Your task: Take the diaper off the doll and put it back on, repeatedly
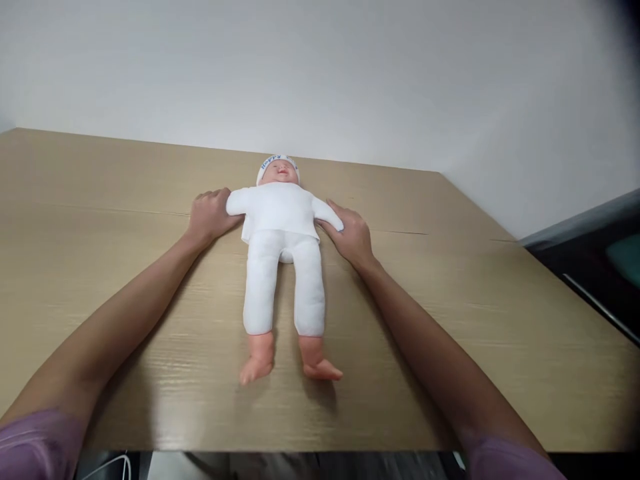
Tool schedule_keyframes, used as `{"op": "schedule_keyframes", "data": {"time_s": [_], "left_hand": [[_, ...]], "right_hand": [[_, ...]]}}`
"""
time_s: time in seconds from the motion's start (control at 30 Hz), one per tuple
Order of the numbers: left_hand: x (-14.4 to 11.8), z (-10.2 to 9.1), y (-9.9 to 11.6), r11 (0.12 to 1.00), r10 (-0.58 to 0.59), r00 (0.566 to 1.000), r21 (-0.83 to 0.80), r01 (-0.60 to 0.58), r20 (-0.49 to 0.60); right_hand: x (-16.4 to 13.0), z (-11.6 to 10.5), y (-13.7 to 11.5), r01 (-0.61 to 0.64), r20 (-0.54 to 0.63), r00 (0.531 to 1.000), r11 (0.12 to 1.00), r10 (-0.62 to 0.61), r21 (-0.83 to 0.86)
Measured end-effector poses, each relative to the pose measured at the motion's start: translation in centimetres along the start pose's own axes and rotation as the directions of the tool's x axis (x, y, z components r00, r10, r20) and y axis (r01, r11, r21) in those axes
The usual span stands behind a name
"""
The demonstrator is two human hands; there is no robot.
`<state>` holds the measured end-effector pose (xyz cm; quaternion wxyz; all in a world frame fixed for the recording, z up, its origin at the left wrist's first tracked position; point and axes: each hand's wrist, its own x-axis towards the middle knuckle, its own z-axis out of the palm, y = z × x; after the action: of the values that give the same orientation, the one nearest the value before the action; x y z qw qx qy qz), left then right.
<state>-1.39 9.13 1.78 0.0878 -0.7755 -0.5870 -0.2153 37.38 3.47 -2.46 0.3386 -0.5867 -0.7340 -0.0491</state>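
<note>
A baby doll (283, 213) lies on its back on the wooden table, head away from me and bare feet towards me. It wears a white top, white trousers and a white cap with blue lettering. My left hand (209, 215) is closed around the end of the doll's arm on the left, thumb side against its body. On the other side, my right hand (351, 233) grips the doll's other sleeved arm. Parts of the fingers on both hands are hidden behind the sleeves. The doll's legs are stretched straight and slightly apart.
The light wooden table (150, 300) spreads out on both sides, with its front edge close to me. A plain pale wall (300, 73) rises behind it. At the right stands a dark, glossy object (590, 260) beside the table's edge. A white cable (127, 463) shows below the front edge.
</note>
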Motion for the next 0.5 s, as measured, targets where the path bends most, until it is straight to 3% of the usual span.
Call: {"op": "schedule_keyframes", "data": {"time_s": [0.2,0.5], "left_hand": [[3.6,1.9,-1.5,1.000,0.009,1.000,0.023,-0.009,0.021],[3.7,2.4,-2.0,1.000,0.000,0.999,0.015,0.000,0.033]], "right_hand": [[3.4,2.2,2.0,0.017,-0.048,0.999,1.000,-0.017,-0.009],[3.9,2.8,2.8,-0.029,0.021,0.999,0.991,0.032,-0.131]]}}
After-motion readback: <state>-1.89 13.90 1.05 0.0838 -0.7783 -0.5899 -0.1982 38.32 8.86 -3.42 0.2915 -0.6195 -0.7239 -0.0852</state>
